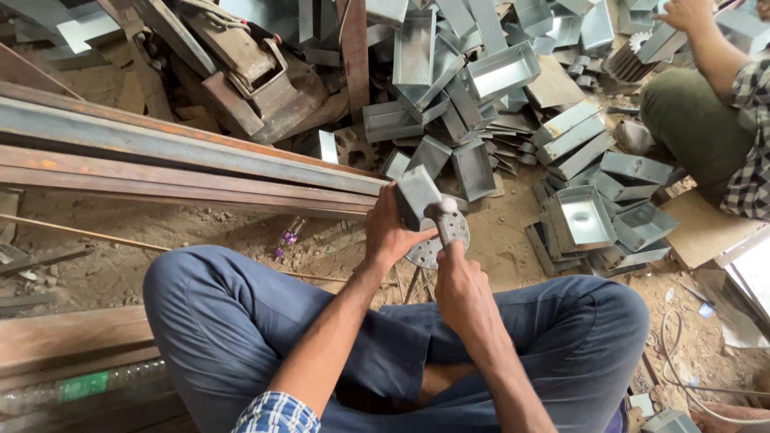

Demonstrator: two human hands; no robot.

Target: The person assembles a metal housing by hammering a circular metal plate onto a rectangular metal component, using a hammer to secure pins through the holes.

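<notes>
Gripping a small folded sheet-metal box (417,195), dull grey and sharp-cornered, the left hand (391,232) steadies it over a round perforated metal disc (437,240). The right hand (459,289) is closed around a hammer (443,215), its head touching the box. Similar galvanized boxes (497,104) lie heaped on sandy ground beside rusty steel bars (160,152).

You have two hands in view: left hand (391,232), right hand (457,285). One small sheet-metal box (416,195) in your left hand. One hammer (445,220) in your right. One perforated round metal disc (437,240) under box. One co-worker (718,120) at upper right edge, one hand (682,14) showing. Loose sheet-metal boxes (581,216) heaped on dirt floor: several dozen, too overlapped for exact count. Long rusty steel bars (176,156) at left: at least four.
</notes>
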